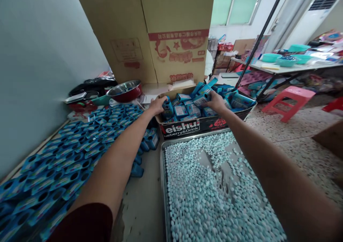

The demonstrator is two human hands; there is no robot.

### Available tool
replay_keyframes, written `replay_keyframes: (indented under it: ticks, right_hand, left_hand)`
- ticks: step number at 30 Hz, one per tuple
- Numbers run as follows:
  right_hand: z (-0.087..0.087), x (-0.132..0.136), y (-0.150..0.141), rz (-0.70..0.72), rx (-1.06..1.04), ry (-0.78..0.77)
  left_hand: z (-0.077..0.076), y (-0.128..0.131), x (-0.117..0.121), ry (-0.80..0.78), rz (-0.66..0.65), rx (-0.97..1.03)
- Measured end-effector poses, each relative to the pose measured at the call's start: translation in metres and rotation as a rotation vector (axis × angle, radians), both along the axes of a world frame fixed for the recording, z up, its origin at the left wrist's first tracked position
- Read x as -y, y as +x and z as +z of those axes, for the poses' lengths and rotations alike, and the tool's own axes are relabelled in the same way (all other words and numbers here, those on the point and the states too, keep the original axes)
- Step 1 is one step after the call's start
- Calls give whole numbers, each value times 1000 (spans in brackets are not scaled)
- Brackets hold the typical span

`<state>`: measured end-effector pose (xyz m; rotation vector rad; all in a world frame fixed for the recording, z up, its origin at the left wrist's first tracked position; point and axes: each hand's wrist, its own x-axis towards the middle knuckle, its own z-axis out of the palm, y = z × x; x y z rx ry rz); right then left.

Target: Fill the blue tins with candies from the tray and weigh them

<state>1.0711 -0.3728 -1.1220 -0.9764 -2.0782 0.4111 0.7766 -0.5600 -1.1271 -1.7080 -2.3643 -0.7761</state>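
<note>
Both my arms reach forward into a low cardboard box (pixel 182 127) full of small blue packets. My left hand (pixel 158 105) curls over the box's left edge, its fingers closed on a blue packet (pixel 167 108). My right hand (pixel 215 102) is closed around another blue packet (pixel 201 99) above the pile in the box. Below my arms a metal tray (pixel 162 170) holds a thick layer of small pale blue and white candies (pixel 209 195).
Rows of several blue packets (pixel 66 156) cover the floor at left. A tall open carton (pixel 160 38) stands behind the box, a red bowl (pixel 125 90) beside it. A pink stool (pixel 291 100) and a loaded table (pixel 284 69) stand at right.
</note>
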Motion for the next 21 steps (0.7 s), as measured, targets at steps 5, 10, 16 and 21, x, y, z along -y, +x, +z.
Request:
replay_keyframes:
  ticks: [5,10,16,21]
  right_hand:
    - [38,65,15,225,-187,52]
    - [49,122,78,556,-306,8]
    - [30,203,163,637,-433,-304]
    - [3,289,193,683,-637,-506]
  left_hand:
    - [33,42,28,259,-46,36]
    - [45,97,93,559,-186,299]
    - [-3,166,162,684,-308,957]
    - [-40,235,194,800,-314,1284]
